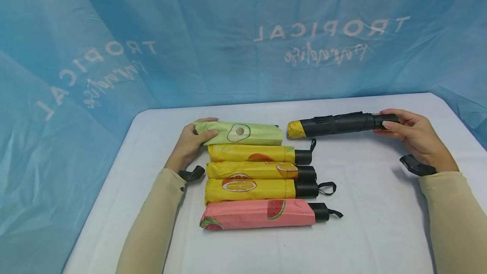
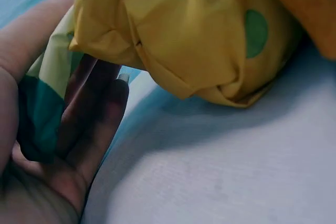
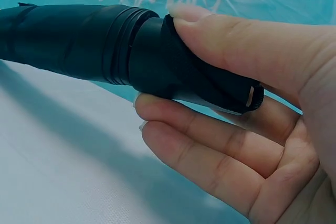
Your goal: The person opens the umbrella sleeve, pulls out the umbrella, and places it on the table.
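Observation:
Toward the back of the table my left hand grips the left end of a light green folding umbrella with an avocado print. Its dark green tip lies between thumb and fingers in the left wrist view, beside the bunched end of a yellow umbrella. To the right, my right hand pinches the handle of a black folding umbrella between thumb and fingers. That umbrella has a yellow patterned far end pointing left and tilts slightly. A strap lies along the handle under the thumb.
Below the green umbrella lie yellow fruit-print umbrellas: an upper one, a middle one and a lower one. Nearest the front is a pink watermelon-print umbrella. Blue curtains hang behind the white table.

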A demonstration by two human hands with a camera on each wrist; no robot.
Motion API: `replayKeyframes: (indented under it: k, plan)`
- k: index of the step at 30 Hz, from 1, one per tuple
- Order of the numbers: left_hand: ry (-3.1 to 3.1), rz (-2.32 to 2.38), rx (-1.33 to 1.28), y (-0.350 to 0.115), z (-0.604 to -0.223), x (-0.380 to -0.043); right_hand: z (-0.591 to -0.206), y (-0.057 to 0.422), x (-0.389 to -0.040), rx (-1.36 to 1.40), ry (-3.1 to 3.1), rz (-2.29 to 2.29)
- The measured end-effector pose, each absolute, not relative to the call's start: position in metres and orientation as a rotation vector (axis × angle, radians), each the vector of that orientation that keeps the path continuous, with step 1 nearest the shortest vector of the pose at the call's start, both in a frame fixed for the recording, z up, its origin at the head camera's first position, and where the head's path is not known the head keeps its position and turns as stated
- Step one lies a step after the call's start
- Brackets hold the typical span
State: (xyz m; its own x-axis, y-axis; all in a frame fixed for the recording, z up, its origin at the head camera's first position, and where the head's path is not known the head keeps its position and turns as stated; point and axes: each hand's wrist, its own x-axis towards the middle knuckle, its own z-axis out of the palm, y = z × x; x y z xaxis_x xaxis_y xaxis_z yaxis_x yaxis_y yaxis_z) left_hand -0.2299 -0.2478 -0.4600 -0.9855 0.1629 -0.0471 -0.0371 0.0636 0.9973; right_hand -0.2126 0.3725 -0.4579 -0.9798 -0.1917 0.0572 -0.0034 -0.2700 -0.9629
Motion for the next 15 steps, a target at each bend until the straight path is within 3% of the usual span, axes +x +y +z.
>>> replayKeyframes:
  k: [15]
  plan:
    - [2.269, 1.994, 0.237, -0.245, -0.461, -0.25, -0.465, 0.374, -0.22, -0.144, 1.978, -2.21]
